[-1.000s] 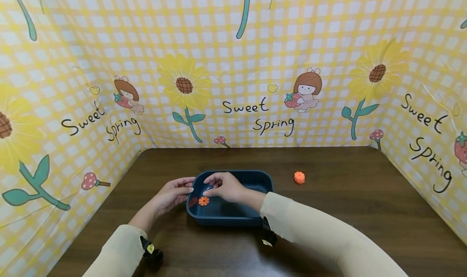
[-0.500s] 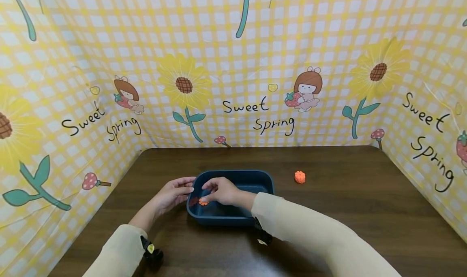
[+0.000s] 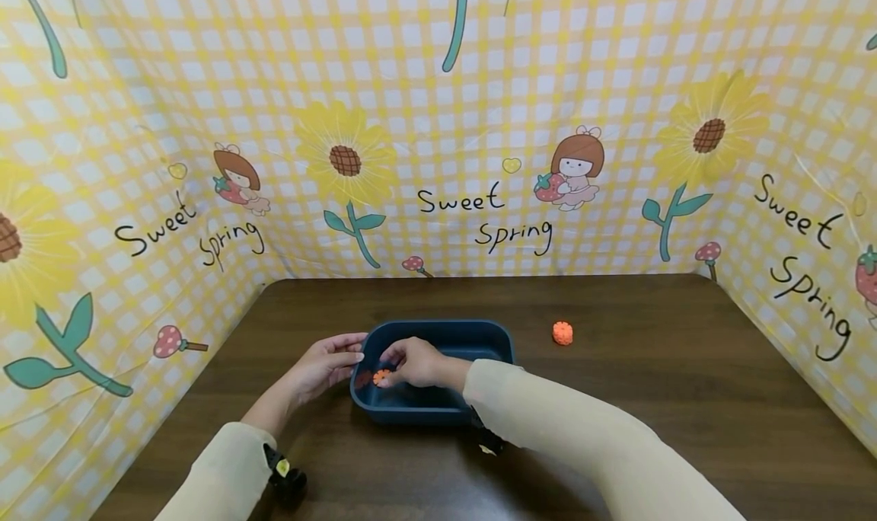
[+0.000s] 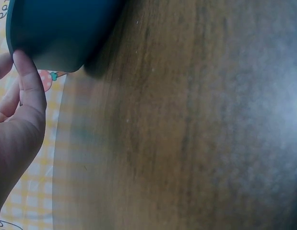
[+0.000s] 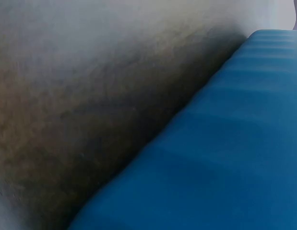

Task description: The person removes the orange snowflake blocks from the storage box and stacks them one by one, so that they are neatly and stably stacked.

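A dark blue rectangular box [image 3: 444, 417] stands on the brown table. In the head view my left hand [image 3: 318, 367] holds its left end, thumb and fingers at the rim. The left wrist view shows this thumb and finger pinching the box edge [image 4: 47, 28]. My right hand [image 3: 419, 362] reaches down inside the box, with thumb and fingertips at a small orange notched disc [image 3: 380, 377] shaped like a flower. Part of the disc is covered by the thumb. Only the box's blue outer wall [image 5: 225, 158] shows in the right wrist view, not the right fingers.
An orange notched piece [image 3: 562, 333], apparently a thick stack of similar discs, sits right of the box on the wooden table [image 3: 617, 399]. Yellow checked cloth [image 3: 438, 125] with printed flowers and lettering hangs behind and at both sides.
My right hand has lowered slightly in the box, and its thumb and fingers have come to the orange disc, which now shows less. The left hand stays at the box rim.
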Demonstrator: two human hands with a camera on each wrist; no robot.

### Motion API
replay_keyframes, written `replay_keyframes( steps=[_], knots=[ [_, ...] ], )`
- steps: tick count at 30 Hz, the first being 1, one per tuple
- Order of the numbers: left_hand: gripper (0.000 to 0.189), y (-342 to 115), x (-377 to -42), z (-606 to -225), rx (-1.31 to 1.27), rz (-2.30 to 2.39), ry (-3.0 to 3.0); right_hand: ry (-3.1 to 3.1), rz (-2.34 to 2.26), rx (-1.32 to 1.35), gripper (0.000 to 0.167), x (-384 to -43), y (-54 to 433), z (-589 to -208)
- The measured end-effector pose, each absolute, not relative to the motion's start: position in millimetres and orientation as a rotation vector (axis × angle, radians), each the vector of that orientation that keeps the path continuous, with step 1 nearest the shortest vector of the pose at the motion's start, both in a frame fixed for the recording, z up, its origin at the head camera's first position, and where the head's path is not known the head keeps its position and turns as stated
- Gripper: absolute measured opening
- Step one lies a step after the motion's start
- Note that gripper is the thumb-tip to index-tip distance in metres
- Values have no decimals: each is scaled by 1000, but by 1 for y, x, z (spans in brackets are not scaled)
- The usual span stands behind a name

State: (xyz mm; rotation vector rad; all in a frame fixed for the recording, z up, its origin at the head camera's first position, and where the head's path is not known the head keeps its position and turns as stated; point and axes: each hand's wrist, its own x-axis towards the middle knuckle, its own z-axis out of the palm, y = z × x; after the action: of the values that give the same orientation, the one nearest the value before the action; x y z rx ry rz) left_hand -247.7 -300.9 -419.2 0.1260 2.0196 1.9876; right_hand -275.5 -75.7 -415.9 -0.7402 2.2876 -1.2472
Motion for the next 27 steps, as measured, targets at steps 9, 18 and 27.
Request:
replay_keyframes(
  steps=[9,18,27],
  knots=[
    [52,-300,-247,-417,100,1987,2011,2308,-1131,-755,36,-277,-76,-414],
    [52,-299,-246,-415,85,1977,2022,2346,-996,-808,38,-278,-78,-410],
    [55,-300,-245,-415,80,1977,2007,2396,-935,-870,34,-277,-78,-412]
  ],
)
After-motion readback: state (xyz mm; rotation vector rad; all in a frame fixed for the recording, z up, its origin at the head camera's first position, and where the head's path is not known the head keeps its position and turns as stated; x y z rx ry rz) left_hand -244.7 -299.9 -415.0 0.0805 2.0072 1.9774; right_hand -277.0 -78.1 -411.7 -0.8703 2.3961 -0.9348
